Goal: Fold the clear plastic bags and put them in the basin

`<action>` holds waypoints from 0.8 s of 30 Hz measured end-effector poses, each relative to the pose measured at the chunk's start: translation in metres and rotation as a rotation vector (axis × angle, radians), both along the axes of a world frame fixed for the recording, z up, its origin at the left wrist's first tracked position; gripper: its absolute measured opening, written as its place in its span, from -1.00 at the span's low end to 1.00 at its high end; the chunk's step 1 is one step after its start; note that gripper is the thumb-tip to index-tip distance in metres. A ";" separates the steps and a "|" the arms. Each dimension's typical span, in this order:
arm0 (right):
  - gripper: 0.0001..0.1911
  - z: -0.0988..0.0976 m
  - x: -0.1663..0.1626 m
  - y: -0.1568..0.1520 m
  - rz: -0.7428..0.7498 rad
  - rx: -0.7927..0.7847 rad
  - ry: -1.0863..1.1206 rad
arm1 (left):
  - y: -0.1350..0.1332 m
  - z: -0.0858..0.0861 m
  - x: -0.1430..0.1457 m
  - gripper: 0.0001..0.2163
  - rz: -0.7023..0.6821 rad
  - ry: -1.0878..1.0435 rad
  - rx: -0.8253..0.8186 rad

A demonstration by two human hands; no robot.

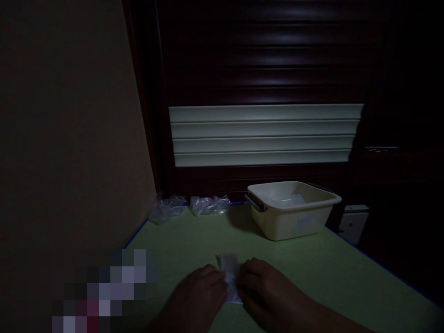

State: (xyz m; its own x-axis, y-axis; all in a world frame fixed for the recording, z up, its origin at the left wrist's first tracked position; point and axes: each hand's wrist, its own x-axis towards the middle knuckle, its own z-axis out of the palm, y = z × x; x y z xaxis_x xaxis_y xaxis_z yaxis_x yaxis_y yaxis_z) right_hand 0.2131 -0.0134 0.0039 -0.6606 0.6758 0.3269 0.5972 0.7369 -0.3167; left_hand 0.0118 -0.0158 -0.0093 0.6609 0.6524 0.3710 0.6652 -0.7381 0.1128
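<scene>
A small clear plastic bag lies near the front of the green table, between my two hands. My left hand grips its left side, fingers bent and pressed together. On the other side, my right hand has its fingers curled against the bag's right edge. The dim light leaves the fingertips hard to make out, and whatever is inside the bag cannot be told.
A cream plastic basin with dark handles stands at the back right, clear plastic inside it. Crumpled clear plastic bags lie along the table's back edge. A wall borders the left side. A white device sits beyond the right edge.
</scene>
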 end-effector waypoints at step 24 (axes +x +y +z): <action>-0.76 -0.009 0.009 0.014 0.031 -0.026 0.065 | 0.005 -0.009 -0.005 -0.64 0.041 -0.373 -0.152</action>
State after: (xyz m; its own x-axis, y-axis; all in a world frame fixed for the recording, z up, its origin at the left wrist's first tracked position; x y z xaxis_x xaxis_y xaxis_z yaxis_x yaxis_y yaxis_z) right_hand 0.2218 0.0010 -0.0052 -0.6589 0.6646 0.3522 0.5520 0.7454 -0.3737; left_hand 0.0064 -0.0112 -0.0183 0.4714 0.7417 0.4772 0.5869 -0.6677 0.4579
